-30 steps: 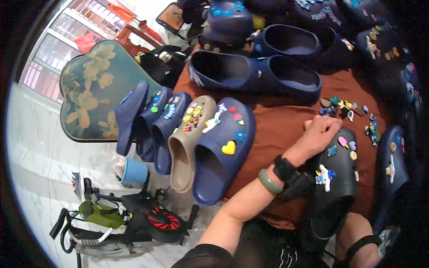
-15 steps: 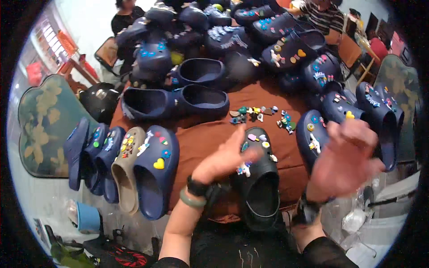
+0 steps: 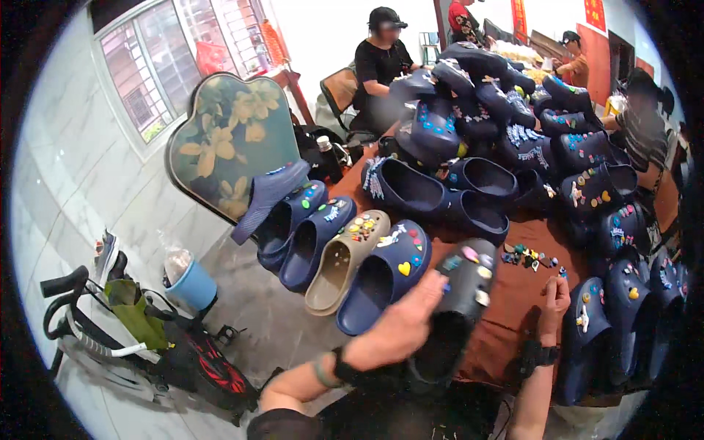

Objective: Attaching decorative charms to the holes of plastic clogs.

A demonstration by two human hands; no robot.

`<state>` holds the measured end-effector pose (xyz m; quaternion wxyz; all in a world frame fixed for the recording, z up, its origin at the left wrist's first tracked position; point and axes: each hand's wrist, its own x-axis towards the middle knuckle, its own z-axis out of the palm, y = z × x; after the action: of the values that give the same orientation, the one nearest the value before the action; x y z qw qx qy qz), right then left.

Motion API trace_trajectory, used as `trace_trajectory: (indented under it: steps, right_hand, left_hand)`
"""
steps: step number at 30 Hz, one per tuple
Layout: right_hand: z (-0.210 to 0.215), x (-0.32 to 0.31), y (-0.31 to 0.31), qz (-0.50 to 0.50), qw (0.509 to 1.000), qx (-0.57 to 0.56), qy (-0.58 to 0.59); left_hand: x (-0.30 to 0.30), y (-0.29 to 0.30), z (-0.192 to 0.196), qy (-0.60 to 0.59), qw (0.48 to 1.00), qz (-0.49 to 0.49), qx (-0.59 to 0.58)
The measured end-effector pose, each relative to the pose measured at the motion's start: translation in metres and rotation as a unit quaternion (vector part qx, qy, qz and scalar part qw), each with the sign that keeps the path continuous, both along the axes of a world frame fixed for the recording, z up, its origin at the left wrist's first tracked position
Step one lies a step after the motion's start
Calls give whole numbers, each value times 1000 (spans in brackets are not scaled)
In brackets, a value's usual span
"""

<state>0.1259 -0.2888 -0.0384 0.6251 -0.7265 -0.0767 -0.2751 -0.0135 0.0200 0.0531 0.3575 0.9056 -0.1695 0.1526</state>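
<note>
A black clog (image 3: 469, 282) with small charms on its toe lies near me at the table's front, its opening toward me. My left hand (image 3: 396, 323) is closed against the clog's left side, fingertips at a small blue charm; its thumb is hidden. To the right of the clog, my right hand (image 3: 555, 306) is raised with the fingers pinched together. A small blue and red charm (image 3: 562, 273) sticks up from its fingertips. A group of loose, colourful charms (image 3: 529, 257) lies on the brown cloth (image 3: 502, 337) beyond the clog.
Navy clogs (image 3: 385, 275) and a beige clog (image 3: 348, 264) line the left edge; more navy clogs (image 3: 587, 337) stand at right. A large heap of clogs (image 3: 513, 110) covers the far side. People sit beyond. A chair back (image 3: 231, 139) and blue bin (image 3: 192, 284) are at left.
The view has swung to the left. My right hand, spread and blurred before, is now pinched around a small charm. My left hand has come down against the clog's side.
</note>
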Motion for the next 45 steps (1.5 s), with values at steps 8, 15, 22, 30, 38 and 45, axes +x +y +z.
trace_trajectory:
  steps: [8, 15, 22, 30, 38, 45]
  right_hand:
    - [-4, -5, 0, 38, 995, -88, 41]
    - [-12, 1, 3, 31, 994, -105, 29]
    - [-12, -1, 5, 19, 989, -126, 72]
    - [-9, -8, 2, -16, 984, -178, 23]
    - [5, -8, 21, 29, 986, -159, 44]
    - [-4, -8, 3, 8, 976, -217, 14]
  left_hand:
    - [23, 198, 85, -132, 955, 170, 205]
    - [59, 315, 22, -139, 912, 306, 237]
    - [64, 324, 1, -154, 884, 397, 193]
    - [56, 311, 15, -148, 903, 356, 189]
    - [-4, 219, 66, -7, 965, 256, -54]
    - [-42, -9, 123, 168, 896, -237, -335]
